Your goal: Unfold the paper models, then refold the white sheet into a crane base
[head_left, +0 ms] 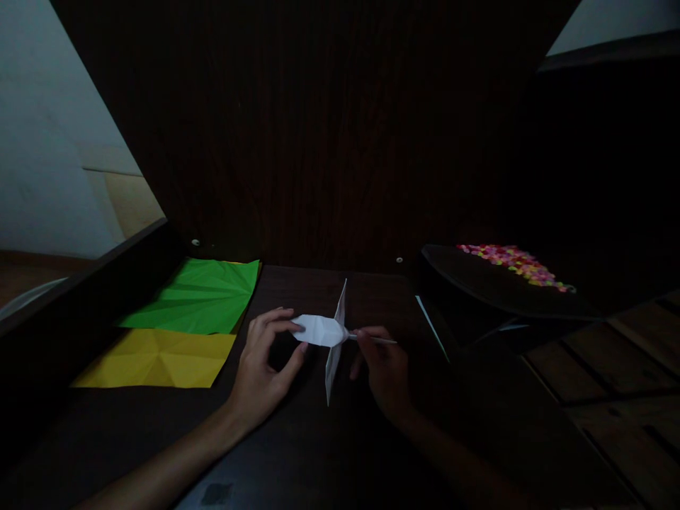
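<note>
A white origami bird [320,330] made of folded paper is between my two hands over the dark table. Its broad flat part points left, two thin wings stand out towards the back and the front, and a narrow end points right. My left hand [264,361] has its index finger and thumb at the broad left end, the fingers curved around it. The narrow right end sits pinched between the thumb and fingers of my right hand [387,365], its tip poking out past them. Some of the right fingers are lost in shadow.
On the left lie a creased green paper sheet [196,297] and a creased yellow paper sheet [159,361]. To the right stands a black bag-like item [467,290] with a strip of colourful beads [518,263]. A thin pale strip [431,327] lies beside it. A dark wooden panel [319,142] rises behind.
</note>
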Available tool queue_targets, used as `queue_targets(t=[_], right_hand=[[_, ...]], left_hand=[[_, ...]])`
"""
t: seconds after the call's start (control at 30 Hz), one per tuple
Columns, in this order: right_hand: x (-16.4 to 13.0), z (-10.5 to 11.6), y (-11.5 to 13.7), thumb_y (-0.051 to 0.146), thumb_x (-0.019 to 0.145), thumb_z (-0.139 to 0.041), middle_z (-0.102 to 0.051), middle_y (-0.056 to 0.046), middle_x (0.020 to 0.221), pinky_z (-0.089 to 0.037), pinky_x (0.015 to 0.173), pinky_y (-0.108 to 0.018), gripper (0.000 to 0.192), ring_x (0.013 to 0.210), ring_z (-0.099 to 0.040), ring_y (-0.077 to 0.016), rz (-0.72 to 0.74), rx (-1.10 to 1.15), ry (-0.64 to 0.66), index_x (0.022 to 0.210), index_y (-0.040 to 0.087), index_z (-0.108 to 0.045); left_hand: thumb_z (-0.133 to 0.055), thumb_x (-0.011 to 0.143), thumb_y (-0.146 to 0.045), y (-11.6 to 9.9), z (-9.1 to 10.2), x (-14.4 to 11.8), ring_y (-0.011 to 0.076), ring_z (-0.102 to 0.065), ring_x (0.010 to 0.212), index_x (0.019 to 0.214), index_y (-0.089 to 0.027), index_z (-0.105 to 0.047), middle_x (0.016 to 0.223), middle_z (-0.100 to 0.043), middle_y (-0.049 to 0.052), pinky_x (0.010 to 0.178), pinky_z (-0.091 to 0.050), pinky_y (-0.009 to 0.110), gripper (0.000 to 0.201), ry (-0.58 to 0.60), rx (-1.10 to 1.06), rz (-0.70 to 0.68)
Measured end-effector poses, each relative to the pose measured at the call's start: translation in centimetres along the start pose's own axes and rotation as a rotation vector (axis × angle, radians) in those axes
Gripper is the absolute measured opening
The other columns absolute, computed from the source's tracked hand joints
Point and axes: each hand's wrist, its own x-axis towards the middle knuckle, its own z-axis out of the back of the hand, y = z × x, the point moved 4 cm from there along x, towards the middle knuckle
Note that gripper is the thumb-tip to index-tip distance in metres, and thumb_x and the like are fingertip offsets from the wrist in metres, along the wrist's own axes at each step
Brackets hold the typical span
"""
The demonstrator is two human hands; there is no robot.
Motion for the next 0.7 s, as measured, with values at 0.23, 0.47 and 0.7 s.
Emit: queue_targets(t=[0.23,0.47,0.7], right_hand=[[-0.8,-0.3,0.9,0.034,0.093,-0.056,-0.074,-0.002,0.074,-0.052,0.046,-0.022,0.019,0.044,-0.064,-0.0117,0.245,-0.266,0.052,0.096,0.02,-0.069],[-1.9,-1.0,2.5,0.022,0.091,-0.06,-0.077,-0.008,0.099,-0.062,0.078,-0.028,0.014,0.086,-0.075,-0.021,0.677,-0.438,0.023,0.102,0.02,-0.068],[-2.6,-1.4,3.3,0.018,0.085,-0.069,-0.075,-0.012,0.106,-0.061,0.082,-0.028,0.03,0.093,-0.074,-0.0212,0.863,-0.473,0.098,0.114,0.019,-0.059]], left_hand=[[-0.06,0.091,-0.022,-0.3,-0.9,-0.1,0.0214,-0.06,0.103,0.101,-0.022,-0.064,0.108,-0.061,0.005,0.09,-0.049,0.036,0.01,0.13,-0.129,0.039],[-0.068,0.087,-0.025,0.3,-1.7,-0.9,0.0169,-0.064,0.086,0.12,-0.023,-0.052,0.106,-0.059,0.004,0.078,-0.054,0.031,0.036,0.123,-0.358,0.204],[-0.065,0.088,-0.021,-0.6,-1.3,-0.3,0.0191,-0.062,0.091,0.095,-0.022,-0.07,0.097,-0.066,0.003,0.082,-0.05,0.03,0.008,0.161,-0.251,0.082]])
